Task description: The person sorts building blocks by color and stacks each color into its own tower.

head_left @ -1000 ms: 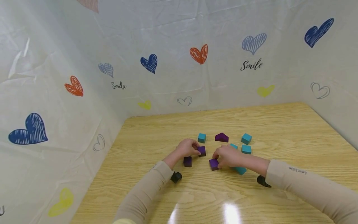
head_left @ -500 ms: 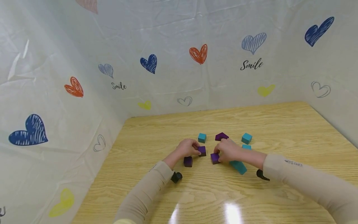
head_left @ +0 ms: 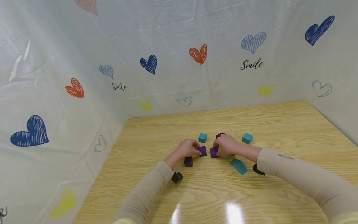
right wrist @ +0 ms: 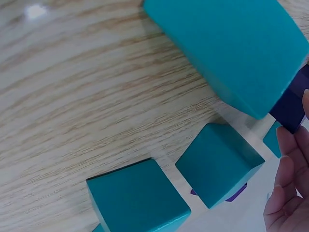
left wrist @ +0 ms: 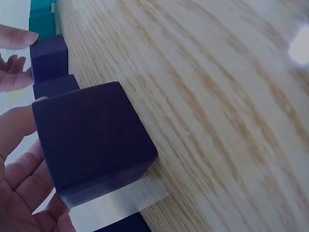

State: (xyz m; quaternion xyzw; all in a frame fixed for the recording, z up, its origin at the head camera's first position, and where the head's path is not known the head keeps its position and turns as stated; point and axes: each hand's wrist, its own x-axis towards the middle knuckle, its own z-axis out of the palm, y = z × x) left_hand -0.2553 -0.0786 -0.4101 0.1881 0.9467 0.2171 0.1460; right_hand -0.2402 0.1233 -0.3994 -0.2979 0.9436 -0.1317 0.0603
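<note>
On the wooden table (head_left: 279,124) my left hand (head_left: 188,147) pinches a purple cube (head_left: 202,151). My right hand (head_left: 226,145) grips a second purple cube (head_left: 213,152) set close beside the first. A third purple cube (head_left: 188,161) lies loose just in front of my left hand. In the left wrist view a purple cube (left wrist: 91,145) fills the frame beside my left fingers (left wrist: 19,159), with further purple cubes (left wrist: 48,58) behind. The right wrist view shows a long teal block (right wrist: 231,48), two teal cubes (right wrist: 217,164) and my right fingers (right wrist: 289,193).
A purple roof-shaped block (head_left: 220,135) peeks out behind my right hand. Teal cubes (head_left: 202,137) (head_left: 247,138) stand further back, and the long teal block (head_left: 238,166) lies under my right forearm. White sheets printed with hearts (head_left: 151,63) wall in the table at the back and sides.
My right hand has slid its purple cube up and to the left until it sits next to the cube in my left hand. The left hand has stayed put.
</note>
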